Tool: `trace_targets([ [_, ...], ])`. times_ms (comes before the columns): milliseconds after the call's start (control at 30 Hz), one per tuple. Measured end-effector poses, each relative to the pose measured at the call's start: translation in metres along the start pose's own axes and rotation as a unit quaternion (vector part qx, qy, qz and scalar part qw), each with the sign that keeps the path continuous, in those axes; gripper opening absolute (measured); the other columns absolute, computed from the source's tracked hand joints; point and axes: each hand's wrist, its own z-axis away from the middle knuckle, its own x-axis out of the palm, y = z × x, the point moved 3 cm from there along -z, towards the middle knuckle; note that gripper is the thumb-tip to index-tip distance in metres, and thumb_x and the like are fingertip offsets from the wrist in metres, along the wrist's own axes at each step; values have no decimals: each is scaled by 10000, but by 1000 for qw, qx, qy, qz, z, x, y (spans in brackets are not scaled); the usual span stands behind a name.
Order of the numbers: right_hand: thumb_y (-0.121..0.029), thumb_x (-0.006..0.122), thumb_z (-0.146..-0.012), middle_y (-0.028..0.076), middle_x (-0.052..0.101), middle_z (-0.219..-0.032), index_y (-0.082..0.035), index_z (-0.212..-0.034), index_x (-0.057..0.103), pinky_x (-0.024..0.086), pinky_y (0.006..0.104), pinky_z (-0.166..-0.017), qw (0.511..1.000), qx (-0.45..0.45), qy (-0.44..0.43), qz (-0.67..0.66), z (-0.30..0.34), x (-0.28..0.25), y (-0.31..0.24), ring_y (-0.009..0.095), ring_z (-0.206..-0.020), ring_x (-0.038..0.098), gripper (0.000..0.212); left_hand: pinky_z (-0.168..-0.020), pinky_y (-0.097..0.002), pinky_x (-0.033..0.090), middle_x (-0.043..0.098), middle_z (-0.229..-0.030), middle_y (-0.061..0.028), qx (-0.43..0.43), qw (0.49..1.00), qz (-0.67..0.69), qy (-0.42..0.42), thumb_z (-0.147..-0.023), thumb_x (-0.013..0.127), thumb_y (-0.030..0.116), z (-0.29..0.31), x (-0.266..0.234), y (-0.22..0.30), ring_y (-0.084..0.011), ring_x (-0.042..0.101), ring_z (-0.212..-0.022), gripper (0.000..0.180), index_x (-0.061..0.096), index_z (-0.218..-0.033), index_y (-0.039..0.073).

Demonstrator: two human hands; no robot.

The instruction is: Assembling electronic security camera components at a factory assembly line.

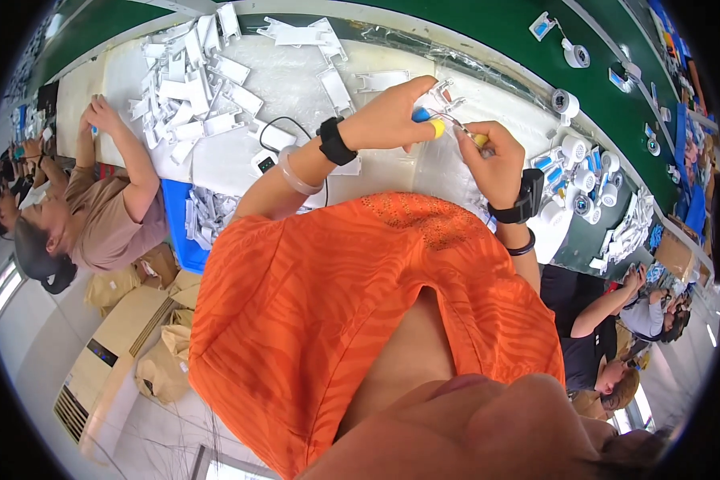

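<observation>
Judged possible upsetting, by a careless bump, the big heap of white pieces point(188, 96) at upper left of the frame. Seemed to pinch with the right hand point(492, 156) some thin wires point(448, 118) at upper centre; held the left hand point(380, 122) with fingers partly spread, but could not tell any grip there. Feared breaking the wires, from too strong pulling. Noted smooth, stiff-looking plastic in the heap, rounded shells on the white devices point(584, 180) at right, and on a left fingertip a thin yellow cover point(438, 128).

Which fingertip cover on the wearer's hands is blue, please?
The upper cover on the left hand; its lower cover and one on the right hand are yellow.
</observation>
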Motion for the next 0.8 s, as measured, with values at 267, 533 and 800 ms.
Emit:
trace_targets([
  [267, 19, 708, -817, 107, 657, -880, -20, -999, 675, 511, 274, -632, 982, -123, 143, 21, -2, 0, -20, 175, -712, 642, 189, -484, -261, 507, 599, -907, -77, 1, 972, 231, 52, -979, 468, 155, -9, 24, -15, -119, 587, -644, 255, 476, -1192, 16],
  [533, 58, 685, -819, 124, 642, -951, -19, -1010, 650, 519, 310, -688, 987, -103, 121, -31, 10, 4, -13, 230, -812, 644, 209, -531, -270, 541, 591, -925, -78, 23, 969, 239, 62, -930, 445, 82, 1, 33, -9, -121, 588, -724, 300, 461, -1222, 14],
  [800, 29, 737, -780, 102, 609, -937, -51, -970, 672, 511, 323, -712, 967, -211, 133, 57, 10, -3, -25, 252, -856, 627, 216, -599, -256, 523, 600, -973, -77, 14, 982, 181, 47, -912, 442, 65, 12, 37, 2, -105, 587, -765, 367, 438, -1278, 38],
])
